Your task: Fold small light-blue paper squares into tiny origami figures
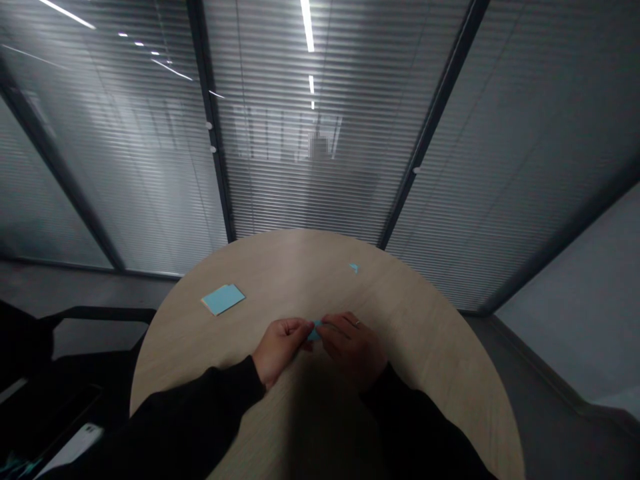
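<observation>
Between my two hands is a small piece of blue paper [315,331], mostly covered by my fingers; its exact shape is hidden. My left hand [283,343] pinches its left side between thumb and fingers. My right hand [354,347], with a ring on one finger, has its fingertips closed on the right side of the paper. Both hands are low over the round wooden table [425,333]. Farther off, toward the back right, lies a tiny blue paper shape [354,267]. A stack of blue paper sheets [223,299] rests on the left part of the table.
A black chair [100,313] stands at the table's left, with a white item [75,447] and dark things on its seat. Glass partitions with blinds [310,187] rise just behind the table. A pale wall [580,293] is on the right.
</observation>
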The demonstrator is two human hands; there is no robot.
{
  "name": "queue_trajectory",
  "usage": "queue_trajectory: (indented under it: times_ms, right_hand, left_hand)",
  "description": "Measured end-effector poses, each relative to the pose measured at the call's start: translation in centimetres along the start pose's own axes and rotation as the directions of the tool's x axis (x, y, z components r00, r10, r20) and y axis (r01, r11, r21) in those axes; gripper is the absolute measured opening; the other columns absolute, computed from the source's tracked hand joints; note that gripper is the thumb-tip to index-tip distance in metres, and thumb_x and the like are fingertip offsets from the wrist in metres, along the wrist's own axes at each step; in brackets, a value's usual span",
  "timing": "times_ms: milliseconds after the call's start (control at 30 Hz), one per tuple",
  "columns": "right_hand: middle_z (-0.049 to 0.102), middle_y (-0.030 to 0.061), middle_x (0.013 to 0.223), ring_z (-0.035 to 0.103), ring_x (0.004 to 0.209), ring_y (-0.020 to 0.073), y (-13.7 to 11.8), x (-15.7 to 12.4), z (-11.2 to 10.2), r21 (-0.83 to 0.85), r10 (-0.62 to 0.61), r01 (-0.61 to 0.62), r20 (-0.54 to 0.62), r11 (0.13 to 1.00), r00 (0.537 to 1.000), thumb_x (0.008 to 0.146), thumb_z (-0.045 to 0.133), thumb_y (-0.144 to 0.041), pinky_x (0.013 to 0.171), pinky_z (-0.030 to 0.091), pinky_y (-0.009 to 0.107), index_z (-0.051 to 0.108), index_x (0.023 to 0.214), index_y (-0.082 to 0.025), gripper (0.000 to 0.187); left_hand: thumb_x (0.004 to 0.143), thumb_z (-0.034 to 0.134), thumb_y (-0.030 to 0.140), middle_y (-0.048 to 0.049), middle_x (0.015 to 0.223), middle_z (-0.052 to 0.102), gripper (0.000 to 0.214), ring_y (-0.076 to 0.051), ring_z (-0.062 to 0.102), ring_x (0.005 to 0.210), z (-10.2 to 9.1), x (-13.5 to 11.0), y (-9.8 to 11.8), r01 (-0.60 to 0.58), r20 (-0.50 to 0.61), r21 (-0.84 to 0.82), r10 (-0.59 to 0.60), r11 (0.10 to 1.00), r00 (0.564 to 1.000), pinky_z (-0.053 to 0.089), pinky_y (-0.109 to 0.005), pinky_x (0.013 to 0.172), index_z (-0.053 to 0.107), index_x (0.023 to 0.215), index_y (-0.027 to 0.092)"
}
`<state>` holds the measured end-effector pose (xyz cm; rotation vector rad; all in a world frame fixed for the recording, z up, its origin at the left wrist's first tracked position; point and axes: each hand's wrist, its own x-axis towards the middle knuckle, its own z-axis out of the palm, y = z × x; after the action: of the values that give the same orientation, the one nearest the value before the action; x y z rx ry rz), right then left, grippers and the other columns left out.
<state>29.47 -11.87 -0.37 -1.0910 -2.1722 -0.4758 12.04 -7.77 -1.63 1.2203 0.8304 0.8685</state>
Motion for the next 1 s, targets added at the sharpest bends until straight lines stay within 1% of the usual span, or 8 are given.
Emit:
queue_trajectory:
  times_ms: [133, 233, 267, 333, 533, 667, 867, 1000]
  right_hand:
    - [0.071, 0.0087, 0.097, 0.065, 0.089, 0.0211, 0.1, -0.5, 0.8, 0.313, 0.271, -0.252, -0.018, 0.916, 0.962, 0.088, 0.056, -0.023, 0.079, 0.054, 0.035, 0.067, 0.095, -0.02, 0.014]
    - [0.07, 0.0078, 0.09, 0.067, 0.077, 0.0188, -0.1, -0.7, 1.3, 0.586, 0.613, -0.586, 0.183, 0.559, 0.768, 0.084, 0.061, -0.039, 0.064, 0.055, 0.029, 0.062, 0.097, -0.018, 0.025]
    - [0.07, 0.0069, 0.087, 0.067, 0.074, 0.0181, -0.2, -0.7, 1.4, 0.629, 0.663, -0.645, 0.263, 0.433, 0.701, 0.082, 0.063, -0.044, 0.061, 0.054, 0.027, 0.061, 0.095, -0.017, 0.029]
    - [0.069, 0.0045, 0.08, 0.065, 0.071, 0.0166, -0.5, -0.6, 1.5, 0.665, 0.666, -0.689, 0.377, 0.289, 0.644, 0.078, 0.067, -0.047, 0.06, 0.051, 0.026, 0.062, 0.088, -0.017, 0.033]
    - [0.056, -0.0027, 0.059, 0.052, 0.055, 0.0112, -0.9, -0.3, 1.3, 0.677, 0.635, -0.7, 0.442, 0.227, 0.634, 0.077, 0.069, -0.047, 0.053, 0.04, 0.023, 0.058, 0.067, -0.017, 0.033]
    - [0.056, -0.0036, 0.057, 0.051, 0.053, 0.0109, -0.6, -0.4, 1.3, 0.706, 0.616, -0.695, 0.491, 0.133, 0.616, 0.075, 0.07, -0.047, 0.053, 0.039, 0.023, 0.058, 0.068, -0.018, 0.033]
    - [0.057, -0.0034, 0.059, 0.052, 0.055, 0.0112, -0.4, -0.5, 1.0, 0.715, 0.602, -0.68, 0.474, 0.163, 0.642, 0.073, 0.072, -0.048, 0.055, 0.039, 0.023, 0.058, 0.069, -0.018, 0.034]
    - [0.058, -0.0031, 0.061, 0.054, 0.057, 0.0118, -0.4, -0.6, 1.3, 0.725, 0.581, -0.683, 0.519, 0.09, 0.628, 0.072, 0.072, -0.051, 0.056, 0.043, 0.023, 0.058, 0.072, -0.018, 0.036]
  left_hand:
    - [0.08, 0.064, 0.053, -0.0024, 0.062, 0.064, 0.04, -0.012, 0.052, 0.055, -0.2, 0.1, 0.2, -0.079, 0.0, 0.141, 0.08, 0.987, 0.997, 0.036, -0.023, 0.055, 0.07, 0.075, 0.013]
    - [0.084, 0.06, 0.053, -0.0038, 0.064, 0.065, 0.041, -0.013, 0.052, 0.055, -0.3, 0.0, 0.2, -0.133, 0.008, 0.226, 0.134, 0.965, 0.991, 0.035, -0.024, 0.054, 0.07, 0.078, 0.014]
    - [0.085, 0.059, 0.052, -0.0041, 0.064, 0.065, 0.041, -0.013, 0.052, 0.055, -0.3, -0.1, 0.3, -0.153, 0.008, 0.247, 0.156, 0.957, 0.988, 0.036, -0.024, 0.054, 0.07, 0.078, 0.014]
    - [0.085, 0.059, 0.051, -0.004, 0.063, 0.065, 0.039, -0.013, 0.052, 0.055, -0.1, -0.2, 0.4, -0.19, -0.002, 0.295, 0.199, 0.936, 0.98, 0.035, -0.024, 0.053, 0.07, 0.075, 0.014]
    - [0.083, 0.061, 0.048, -0.0018, 0.056, 0.06, 0.037, -0.013, 0.046, 0.05, 0.1, -0.6, 0.9, -0.21, -0.025, 0.381, 0.237, 0.9, 0.971, 0.031, -0.023, 0.049, 0.071, 0.068, 0.016]
    - [0.085, 0.06, 0.049, -0.0042, 0.062, 0.065, 0.038, -0.014, 0.053, 0.057, -0.1, -0.4, 0.7, -0.228, 0.019, 0.343, 0.236, 0.911, 0.972, 0.037, -0.024, 0.054, 0.071, 0.073, 0.015]
    - [0.086, 0.06, 0.05, -0.0051, 0.068, 0.066, 0.038, -0.015, 0.057, 0.061, -0.3, -0.2, 0.2, -0.189, 0.082, 0.245, 0.174, 0.951, 0.981, 0.041, -0.024, 0.058, 0.071, 0.083, 0.013]
    - [0.085, 0.062, 0.049, -0.0037, 0.067, 0.064, 0.038, -0.013, 0.055, 0.059, -0.4, -0.1, 0.2, -0.199, 0.104, 0.215, 0.18, 0.956, 0.978, 0.039, -0.023, 0.056, 0.071, 0.084, 0.013]
